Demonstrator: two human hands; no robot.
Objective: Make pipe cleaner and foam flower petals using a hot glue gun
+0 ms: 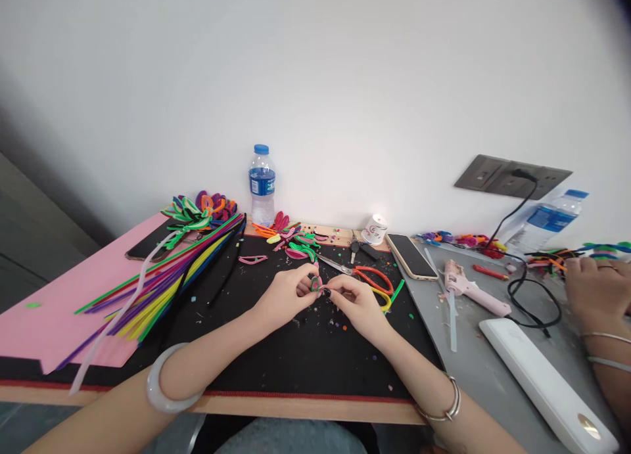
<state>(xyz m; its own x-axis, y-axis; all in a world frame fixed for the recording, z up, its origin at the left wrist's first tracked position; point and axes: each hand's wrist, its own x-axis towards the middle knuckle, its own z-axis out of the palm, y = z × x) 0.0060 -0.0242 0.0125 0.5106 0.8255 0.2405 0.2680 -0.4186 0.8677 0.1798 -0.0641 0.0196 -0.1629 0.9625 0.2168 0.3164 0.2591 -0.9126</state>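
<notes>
Both hands, left (286,295) and right (352,301), pinching pink-green pipe-cleaner coil (315,283) mid-mat (276,362); keep wraps tight, fingertips close, I reckon.

Water bottle (261,183) blue label, white cup (374,230) red mark: print too small to read.

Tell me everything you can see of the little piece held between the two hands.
The small coiled piece looks like fuzzy pipe cleaner wound into a flat spiral, pink outside with green at its core. It is pinched between the left hand and the right hand, raised slightly above the black mat. Finer detail is too small to tell.
</notes>
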